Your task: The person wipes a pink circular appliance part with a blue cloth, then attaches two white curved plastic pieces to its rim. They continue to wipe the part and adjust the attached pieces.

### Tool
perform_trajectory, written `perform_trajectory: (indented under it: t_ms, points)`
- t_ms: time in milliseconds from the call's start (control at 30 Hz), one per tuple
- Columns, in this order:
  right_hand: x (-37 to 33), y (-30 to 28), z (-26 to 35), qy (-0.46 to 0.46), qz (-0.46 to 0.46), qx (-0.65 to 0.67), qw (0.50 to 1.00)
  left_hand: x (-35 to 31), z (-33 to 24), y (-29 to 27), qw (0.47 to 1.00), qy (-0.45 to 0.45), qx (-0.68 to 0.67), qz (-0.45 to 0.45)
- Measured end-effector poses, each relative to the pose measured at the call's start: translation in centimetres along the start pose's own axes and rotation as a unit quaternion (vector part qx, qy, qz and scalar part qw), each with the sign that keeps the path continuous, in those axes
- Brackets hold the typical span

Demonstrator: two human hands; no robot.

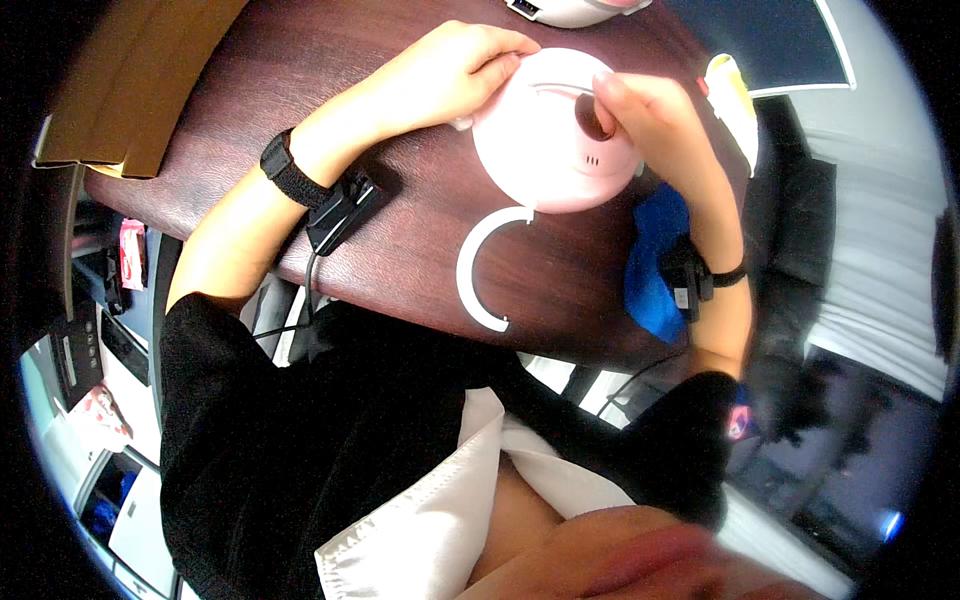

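A pink round cover point(520, 150), with a few short slots and a thin curved line across its top, lies on the dark brown table. My left hand point(465, 75) grips its upper left edge, the fingertips partly out of sight. Over its right side, my right hand point(650, 115) is closed, thumb and curled fingers together beside a dark patch on the cover. What those fingers pinch, if anything, is hidden. Just below the cover, a white C-shaped piece point(468, 270) rests on the table, one end close to the cover's rim.
A white appliance point(575, 10) stands at the table's far edge. A blue cloth point(655, 270) lies under my right wrist, and a yellow-and-white item point(732, 100) sits at the right edge. At far left is a cardboard box point(140, 80). Black devices with cables point(342, 212) are strapped to both wrists.
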State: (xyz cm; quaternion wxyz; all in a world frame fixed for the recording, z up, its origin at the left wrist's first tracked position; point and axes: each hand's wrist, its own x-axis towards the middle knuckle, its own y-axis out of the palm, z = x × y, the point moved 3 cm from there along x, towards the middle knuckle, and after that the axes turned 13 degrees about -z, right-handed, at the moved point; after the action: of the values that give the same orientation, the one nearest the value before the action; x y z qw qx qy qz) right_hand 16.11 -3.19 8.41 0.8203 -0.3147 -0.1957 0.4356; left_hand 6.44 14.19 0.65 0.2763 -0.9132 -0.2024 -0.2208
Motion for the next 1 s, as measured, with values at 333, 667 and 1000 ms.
perform_trajectory:
  t_ms: [333,667,1000]
  points:
    - [0.5,-0.4,-1.4,-0.002,0.035,-0.004,0.999,0.2,-2.4,-1.0,0.998,0.009,-0.058,0.016]
    - [1.8,-1.5,-2.1,0.107,0.11,0.024,0.988,-0.1,-2.1,-0.2,0.998,0.062,-0.013,0.0]
    - [0.1,-0.7,-0.2,-0.017,0.034,0.032,0.999,-0.1,-2.1,-0.4,0.997,0.073,-0.01,0.013]
